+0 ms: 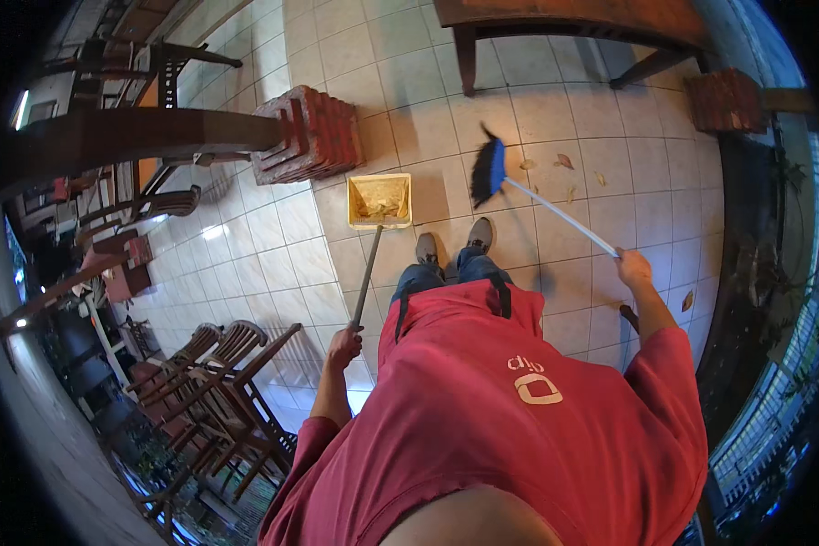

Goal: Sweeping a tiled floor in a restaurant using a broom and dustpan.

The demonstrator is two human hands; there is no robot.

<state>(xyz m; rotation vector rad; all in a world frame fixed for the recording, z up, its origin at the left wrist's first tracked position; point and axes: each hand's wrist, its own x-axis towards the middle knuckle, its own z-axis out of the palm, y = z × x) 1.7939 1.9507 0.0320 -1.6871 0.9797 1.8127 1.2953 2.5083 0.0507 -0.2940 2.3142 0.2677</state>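
Note:
My left hand (345, 346) grips the grey handle (368, 276) of a yellow dustpan (381, 176), which is on the tiled floor ahead of my feet. Some dry debris (382, 205) lies inside the pan. In my right hand (634, 268) is the pale shaft (559, 213) of a broom. Its blue head (497, 165) with black bristles (482, 174) is to the right of the dustpan, apart from it. Several dry leaves (564, 161) are scattered on the tiles right of the broom head. One more leaf (687, 300) lies farther right.
A stepped red brick pillar base (314, 136) with a wooden post (150, 136) stands just beyond the dustpan, to the left. A wooden table (573, 17) is at the top. Wooden chairs (239, 341) stand at lower left. Another brick base (725, 101) is at upper right.

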